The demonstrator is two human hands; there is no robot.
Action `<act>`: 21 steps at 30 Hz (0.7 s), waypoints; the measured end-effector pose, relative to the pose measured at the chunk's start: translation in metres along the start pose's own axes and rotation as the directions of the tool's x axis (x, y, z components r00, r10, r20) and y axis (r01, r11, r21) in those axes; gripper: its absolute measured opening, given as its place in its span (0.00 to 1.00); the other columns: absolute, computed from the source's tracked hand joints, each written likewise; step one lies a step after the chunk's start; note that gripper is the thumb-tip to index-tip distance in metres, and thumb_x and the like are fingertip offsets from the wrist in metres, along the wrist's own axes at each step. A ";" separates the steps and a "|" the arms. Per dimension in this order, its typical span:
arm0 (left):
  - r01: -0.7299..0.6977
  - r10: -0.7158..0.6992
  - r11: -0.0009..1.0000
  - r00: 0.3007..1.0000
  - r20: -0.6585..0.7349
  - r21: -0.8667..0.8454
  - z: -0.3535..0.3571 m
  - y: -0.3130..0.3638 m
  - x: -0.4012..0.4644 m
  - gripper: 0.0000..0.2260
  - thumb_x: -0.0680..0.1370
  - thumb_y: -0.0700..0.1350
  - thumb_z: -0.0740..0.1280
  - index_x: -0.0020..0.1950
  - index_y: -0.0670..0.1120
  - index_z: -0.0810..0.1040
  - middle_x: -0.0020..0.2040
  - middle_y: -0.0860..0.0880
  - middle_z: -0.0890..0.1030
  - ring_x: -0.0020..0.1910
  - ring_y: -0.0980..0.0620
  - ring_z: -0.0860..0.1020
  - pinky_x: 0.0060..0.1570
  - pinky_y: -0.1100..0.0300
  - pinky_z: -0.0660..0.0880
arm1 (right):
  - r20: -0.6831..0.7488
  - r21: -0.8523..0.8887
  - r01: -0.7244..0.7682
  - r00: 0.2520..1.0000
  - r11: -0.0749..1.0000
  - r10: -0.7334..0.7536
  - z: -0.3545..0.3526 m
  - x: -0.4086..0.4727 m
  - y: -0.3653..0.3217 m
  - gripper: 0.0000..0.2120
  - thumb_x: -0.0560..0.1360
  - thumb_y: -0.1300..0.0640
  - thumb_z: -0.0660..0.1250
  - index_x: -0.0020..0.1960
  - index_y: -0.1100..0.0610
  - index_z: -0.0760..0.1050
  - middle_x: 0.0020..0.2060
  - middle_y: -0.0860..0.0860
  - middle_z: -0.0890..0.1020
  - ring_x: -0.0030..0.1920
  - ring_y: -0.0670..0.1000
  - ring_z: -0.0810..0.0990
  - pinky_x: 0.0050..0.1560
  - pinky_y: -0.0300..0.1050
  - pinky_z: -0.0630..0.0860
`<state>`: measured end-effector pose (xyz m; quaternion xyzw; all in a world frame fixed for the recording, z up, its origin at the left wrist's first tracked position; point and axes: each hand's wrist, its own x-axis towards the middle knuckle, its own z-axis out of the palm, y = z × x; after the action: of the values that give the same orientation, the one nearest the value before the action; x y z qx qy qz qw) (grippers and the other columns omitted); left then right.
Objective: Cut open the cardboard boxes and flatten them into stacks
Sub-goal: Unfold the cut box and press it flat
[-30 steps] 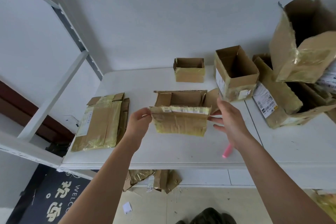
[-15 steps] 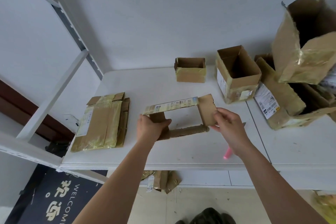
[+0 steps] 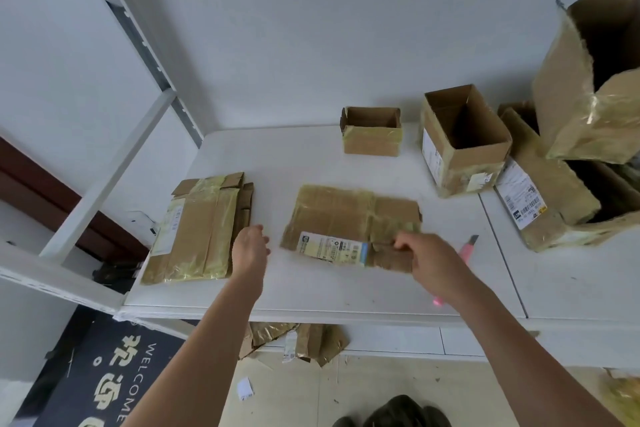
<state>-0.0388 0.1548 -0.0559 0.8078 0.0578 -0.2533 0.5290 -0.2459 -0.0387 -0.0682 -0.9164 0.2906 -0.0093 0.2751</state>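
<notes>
A flattened cardboard box (image 3: 346, 215) with yellowish tape and a white label lies on the white table (image 3: 311, 288) in the middle. My right hand (image 3: 429, 260) grips its near right flap. Free of the cardboard, my left hand (image 3: 251, 250) hovers just left of it with fingers relaxed, holding nothing. A stack of flattened boxes (image 3: 201, 229) lies at the table's left edge. A pink box cutter (image 3: 465, 248) lies on the table, mostly hidden behind my right hand and forearm.
A small open box (image 3: 372, 137) and a taller open box (image 3: 464, 142) stand at the back. Several larger torn boxes (image 3: 571, 163) pile up at the right. Cardboard scraps (image 3: 298, 340) lie under the table. A white shelf frame (image 3: 104, 156) stands left.
The box was held upright as an open sleeve between both hands; now it lies pressed flat on the table. My left hand has let go and moved left; my right hand keeps a flap.
</notes>
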 end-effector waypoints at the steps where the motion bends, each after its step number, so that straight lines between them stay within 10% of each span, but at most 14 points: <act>1: -0.120 0.121 0.982 0.993 0.003 0.148 0.001 -0.007 -0.001 0.17 0.83 0.43 0.54 0.71 0.47 0.71 0.62 0.47 0.77 0.56 0.45 0.77 0.59 0.49 0.74 | 0.103 -0.064 -0.031 0.994 0.997 0.038 0.009 0.001 0.001 0.14 0.74 0.68 0.61 0.54 0.54 0.76 0.48 0.52 0.81 0.45 0.52 0.79 0.41 0.44 0.73; 5: -0.543 0.385 0.657 0.838 0.387 0.523 0.017 -0.028 0.004 0.17 0.84 0.45 0.57 0.73 0.51 0.70 0.76 0.49 0.65 0.74 0.48 0.65 0.72 0.47 0.64 | 0.076 -0.087 -0.049 0.996 0.995 0.056 0.021 0.010 -0.007 0.19 0.77 0.60 0.60 0.66 0.50 0.74 0.61 0.49 0.76 0.60 0.54 0.74 0.55 0.49 0.75; 10: -0.487 0.244 0.432 0.873 0.421 0.759 0.039 -0.027 0.005 0.18 0.85 0.50 0.51 0.71 0.51 0.71 0.75 0.49 0.64 0.70 0.45 0.65 0.68 0.46 0.63 | 0.085 -0.273 -0.023 0.995 0.962 0.048 0.047 0.016 -0.008 0.27 0.80 0.43 0.44 0.78 0.42 0.57 0.77 0.54 0.56 0.76 0.59 0.54 0.74 0.57 0.57; 14: -0.429 0.267 0.511 0.903 0.337 0.745 0.048 -0.018 0.019 0.11 0.82 0.46 0.57 0.61 0.47 0.76 0.63 0.46 0.70 0.60 0.44 0.70 0.60 0.50 0.72 | 0.252 -0.328 -0.013 0.962 0.945 0.101 0.075 0.016 0.007 0.28 0.83 0.40 0.43 0.76 0.37 0.31 0.74 0.48 0.25 0.75 0.57 0.26 0.76 0.61 0.35; 21: -0.203 0.194 0.912 0.979 0.061 0.357 0.061 -0.003 0.031 0.15 0.78 0.38 0.67 0.63 0.43 0.68 0.55 0.45 0.76 0.48 0.49 0.77 0.44 0.56 0.78 | 0.384 -0.276 -0.036 0.912 0.961 0.144 0.065 0.027 0.006 0.31 0.79 0.32 0.43 0.76 0.37 0.32 0.73 0.46 0.23 0.73 0.55 0.23 0.74 0.60 0.31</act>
<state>-0.0344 0.0966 -0.0920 0.8900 -0.0784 -0.2141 0.3949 -0.2155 -0.0246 -0.1307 -0.9126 0.2690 0.2298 0.2049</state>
